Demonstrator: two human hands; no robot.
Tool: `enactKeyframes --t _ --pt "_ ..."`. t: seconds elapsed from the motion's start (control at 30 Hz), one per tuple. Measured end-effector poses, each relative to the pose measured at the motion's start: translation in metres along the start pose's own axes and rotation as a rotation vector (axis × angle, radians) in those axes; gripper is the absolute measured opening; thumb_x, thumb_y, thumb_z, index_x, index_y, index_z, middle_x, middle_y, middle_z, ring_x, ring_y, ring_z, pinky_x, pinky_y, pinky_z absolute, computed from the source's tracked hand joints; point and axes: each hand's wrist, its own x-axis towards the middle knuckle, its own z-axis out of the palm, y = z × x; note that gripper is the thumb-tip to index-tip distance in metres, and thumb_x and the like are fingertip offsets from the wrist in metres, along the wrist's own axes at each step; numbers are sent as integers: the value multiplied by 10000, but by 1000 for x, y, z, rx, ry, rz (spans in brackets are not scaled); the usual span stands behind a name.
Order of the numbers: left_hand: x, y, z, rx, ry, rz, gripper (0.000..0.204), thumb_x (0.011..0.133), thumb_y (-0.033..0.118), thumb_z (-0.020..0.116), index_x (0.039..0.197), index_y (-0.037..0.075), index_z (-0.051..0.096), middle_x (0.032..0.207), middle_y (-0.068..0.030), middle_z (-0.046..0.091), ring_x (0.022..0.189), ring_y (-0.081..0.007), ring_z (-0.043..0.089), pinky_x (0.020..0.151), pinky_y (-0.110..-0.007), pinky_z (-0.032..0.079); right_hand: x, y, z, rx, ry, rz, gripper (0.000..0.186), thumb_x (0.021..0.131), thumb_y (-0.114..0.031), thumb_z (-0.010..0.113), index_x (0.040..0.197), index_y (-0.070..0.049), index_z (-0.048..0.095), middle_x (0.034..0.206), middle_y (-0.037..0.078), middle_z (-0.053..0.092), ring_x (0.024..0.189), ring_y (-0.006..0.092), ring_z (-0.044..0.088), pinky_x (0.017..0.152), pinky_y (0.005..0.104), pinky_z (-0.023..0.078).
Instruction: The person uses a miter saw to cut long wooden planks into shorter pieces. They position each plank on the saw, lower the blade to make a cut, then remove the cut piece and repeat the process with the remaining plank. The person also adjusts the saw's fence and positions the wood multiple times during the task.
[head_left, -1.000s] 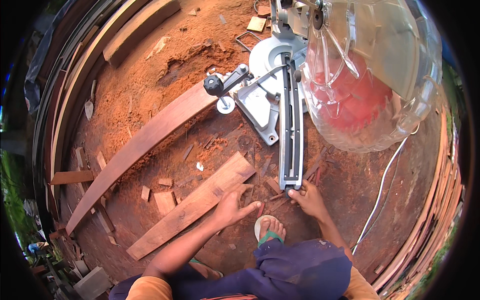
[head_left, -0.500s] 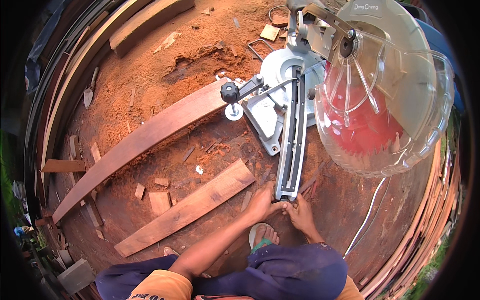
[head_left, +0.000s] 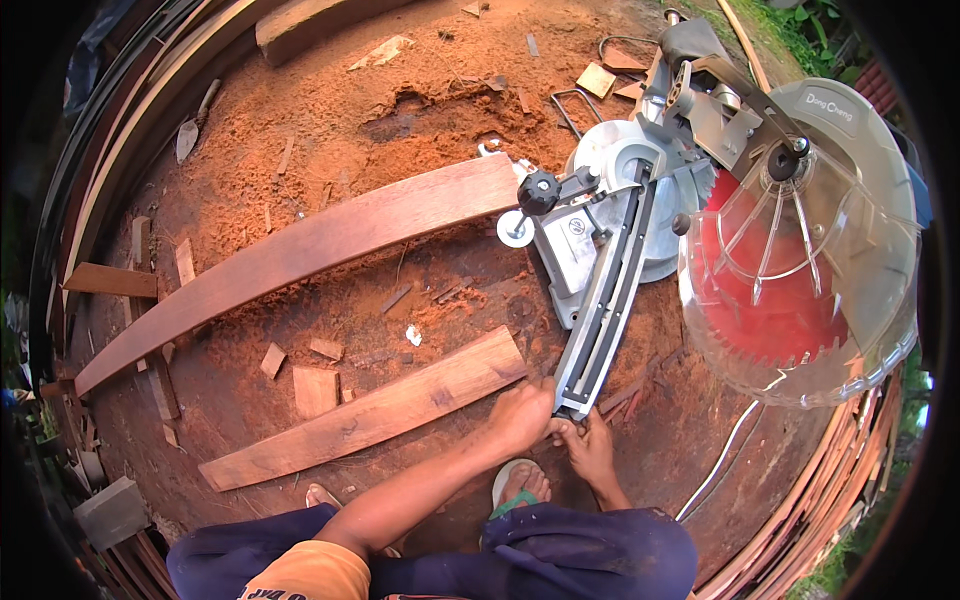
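Note:
A grey mitre saw [head_left: 620, 220] stands on the sawdust-covered ground, its red blade [head_left: 770, 300] raised under a clear guard [head_left: 850, 210]. My left hand [head_left: 522, 412] and my right hand [head_left: 592, 448] both meet at the near end of the saw's long front arm [head_left: 600, 320], fingers curled on its tip. A short wooden plank [head_left: 370, 412] lies just left of my left hand. A long curved plank [head_left: 300, 250] rests with one end against the saw's fence. My sandalled foot [head_left: 520, 488] sits below my hands.
Small wood offcuts [head_left: 315, 385] lie scattered between the two planks. A white power cord [head_left: 730, 450] runs along the ground at right. Stacked boards [head_left: 840, 500] line the right rim, and more timber [head_left: 300, 25] lies at the top left.
My left hand has slid right, off the short plank's end, onto the tip of the saw's front arm beside my right hand. My view has shifted, so everything sits further left.

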Motion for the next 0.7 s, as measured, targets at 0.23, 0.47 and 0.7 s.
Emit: enactKeyframes --t 0.23,0.47,0.7 --pt "-1 -5 -5 7 20 4 597 798 319 880 1120 -79 571 995 -291 713 953 -479 713 773 -525 588 3 -1 4 -71 -9 -5 321 1036 -94 647 1304 36 527 1028 107 706 838 142 717 700 279 604" --pt "0 -15 -1 12 56 62 572 786 336 887 1084 -71 616 986 -282 707 959 -455 704 804 -536 561 2 -1 9 -28 9 -5 297 1043 -125 648 1275 27 542 994 95 708 833 133 713 681 270 585" --pt "4 -14 -11 101 104 171 631 720 463 905 1013 -44 668 953 -250 700 965 -435 675 844 -530 523 3 14 6 -91 45 11 334 1019 -162 670 1258 27 534 923 123 747 781 167 754 665 313 587"
